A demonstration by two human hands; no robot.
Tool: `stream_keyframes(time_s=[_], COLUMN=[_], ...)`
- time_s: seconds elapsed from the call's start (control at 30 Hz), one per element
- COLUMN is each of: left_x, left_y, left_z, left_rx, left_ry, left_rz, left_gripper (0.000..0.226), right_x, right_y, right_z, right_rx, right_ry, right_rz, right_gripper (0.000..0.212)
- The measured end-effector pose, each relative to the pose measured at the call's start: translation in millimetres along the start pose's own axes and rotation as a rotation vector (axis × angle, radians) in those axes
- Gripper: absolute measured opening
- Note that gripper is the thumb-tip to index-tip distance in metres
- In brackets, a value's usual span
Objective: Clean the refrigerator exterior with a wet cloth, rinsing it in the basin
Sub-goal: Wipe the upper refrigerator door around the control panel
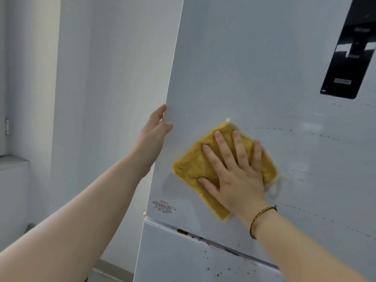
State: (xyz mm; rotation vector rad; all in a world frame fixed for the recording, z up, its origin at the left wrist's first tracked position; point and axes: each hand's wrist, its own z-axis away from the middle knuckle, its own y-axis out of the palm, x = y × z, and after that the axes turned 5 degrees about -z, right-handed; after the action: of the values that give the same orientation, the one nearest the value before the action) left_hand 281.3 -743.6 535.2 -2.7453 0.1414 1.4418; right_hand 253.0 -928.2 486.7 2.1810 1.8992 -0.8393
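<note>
A plain domestic room; white refrigerator (264, 58) beside bare white walls (101, 78).

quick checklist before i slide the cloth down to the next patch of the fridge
1. Right hand flat on the cloth, fingers spread: ok.
2. Left hand gripping the upper door at its edge to steady it: ok.
3. Cloth wet enough: cannot tell.
4. Lower door clean: not ok, dark specks on it and grime along the seam.
5. Basin close by for rinsing: cannot tell, it is out of view.
</note>
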Motion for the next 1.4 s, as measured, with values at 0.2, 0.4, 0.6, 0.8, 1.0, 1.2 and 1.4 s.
stream_keyframes(time_s=[0.2,0.4,0.6,0.8,1.0,1.2,1.4], left_x=[0,-4,7,21,23,28,26], left_y=[12,47,86,85,94,98,103], left_z=[4,16,19,13,10,8,8], left_rx=[-0.098,-0.221,-0.2,-0.25,-0.315,-0.375,-0.375], left_ry=[-0.019,0.252,0.353,0.417,0.461,0.475,0.548], left_rz=[-0.086,-0.61,-0.734,-0.766,-0.823,-0.903,-1.019], left_gripper=[0.058,0.058,0.068,0.074,0.066,0.068,0.073], right_x=[6,-83,-110,-83,-166,-151,-176], right_y=[4,-34,-49,-38,-71,-68,-73], right_z=[24,1,-11,-23,-54,-48,-29], right_rx=[0.094,-0.061,-0.165,-0.007,-0.117,-0.156,0.039], right_ry=[-0.155,0.05,0.552,0.012,0.267,0.463,-0.119], right_rz=[0.009,0.096,0.048,0.066,0.107,0.062,0.141], right_gripper=[0.066,0.065,0.069,0.064,0.069,0.07,0.061])
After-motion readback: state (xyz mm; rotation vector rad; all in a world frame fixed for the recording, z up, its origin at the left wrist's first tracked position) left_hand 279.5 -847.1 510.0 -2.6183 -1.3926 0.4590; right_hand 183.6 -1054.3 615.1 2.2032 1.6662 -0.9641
